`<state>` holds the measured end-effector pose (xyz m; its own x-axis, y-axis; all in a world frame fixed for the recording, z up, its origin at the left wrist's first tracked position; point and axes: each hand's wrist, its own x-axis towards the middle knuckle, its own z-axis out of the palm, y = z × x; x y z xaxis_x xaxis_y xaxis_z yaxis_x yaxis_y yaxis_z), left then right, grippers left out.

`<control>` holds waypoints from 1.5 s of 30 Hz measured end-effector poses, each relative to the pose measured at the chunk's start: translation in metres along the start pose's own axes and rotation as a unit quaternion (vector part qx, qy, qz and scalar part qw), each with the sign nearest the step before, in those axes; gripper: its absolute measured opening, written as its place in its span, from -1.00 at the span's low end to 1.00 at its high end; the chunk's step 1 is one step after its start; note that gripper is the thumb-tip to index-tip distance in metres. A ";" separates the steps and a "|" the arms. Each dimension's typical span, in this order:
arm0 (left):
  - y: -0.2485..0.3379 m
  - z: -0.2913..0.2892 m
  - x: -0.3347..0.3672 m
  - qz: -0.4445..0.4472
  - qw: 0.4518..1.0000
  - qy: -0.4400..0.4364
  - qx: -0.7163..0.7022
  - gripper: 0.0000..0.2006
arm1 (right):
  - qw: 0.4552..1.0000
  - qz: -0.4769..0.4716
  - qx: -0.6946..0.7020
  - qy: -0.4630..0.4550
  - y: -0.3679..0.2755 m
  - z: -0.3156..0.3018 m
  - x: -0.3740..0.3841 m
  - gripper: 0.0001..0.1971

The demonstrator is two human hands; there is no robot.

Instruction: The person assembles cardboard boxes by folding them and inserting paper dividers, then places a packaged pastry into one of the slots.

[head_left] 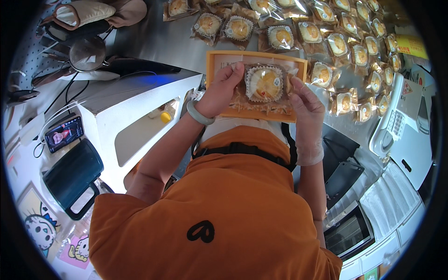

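Observation:
Between my hands is a round golden pastry [264,84] in a white fluted paper cup, sealed in a clear bag. My bare left hand [225,88], a pale bangle on its wrist, closes on the bag's left edge with the thumb on top. At the right edge, my right hand [308,100], in a thin clear glove, pinches the bag between thumb and fingers. Beneath the pastry lies an orange-edged shallow box [256,55] with a pale inside; the bag and my hands hide most of it.
Several bagged pastries [337,44] cover the steel counter [163,32] ahead and to the right. A white scale [396,116] stands at right. At left are a white cabinet [140,100], a phone [64,134], a dark green jug-like appliance [73,172], a strainer [87,53] and oven mitts [84,15].

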<state>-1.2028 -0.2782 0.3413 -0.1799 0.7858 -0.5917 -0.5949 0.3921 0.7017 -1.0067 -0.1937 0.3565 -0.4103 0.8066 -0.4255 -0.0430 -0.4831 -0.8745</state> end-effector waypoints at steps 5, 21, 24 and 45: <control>-0.005 0.004 0.005 0.003 0.995 0.011 -0.103 -0.60 | 0.988 -0.012 0.142 -0.063 0.007 -0.011 0.005 -0.60; -0.003 0.007 -0.007 0.026 0.999 -0.020 -0.010 -0.55 | 0.963 0.094 0.246 -0.049 0.005 -0.013 0.011 -0.66; 0.000 0.010 -0.011 0.045 0.996 -0.012 0.076 -0.54 | 0.977 0.121 0.162 0.064 0.001 0.000 0.008 -0.80; 0.047 0.005 -0.005 -0.036 0.939 -0.294 0.177 -0.66 | 0.998 -0.010 -0.007 -0.064 -0.026 0.025 -0.009 -0.59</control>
<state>-1.2262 -0.2609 0.3794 0.3759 0.8381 -0.3952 -0.2722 0.5075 0.8175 -1.0249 -0.1968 0.3884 -0.5221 0.7658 -0.3755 -0.0399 -0.4617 -0.8861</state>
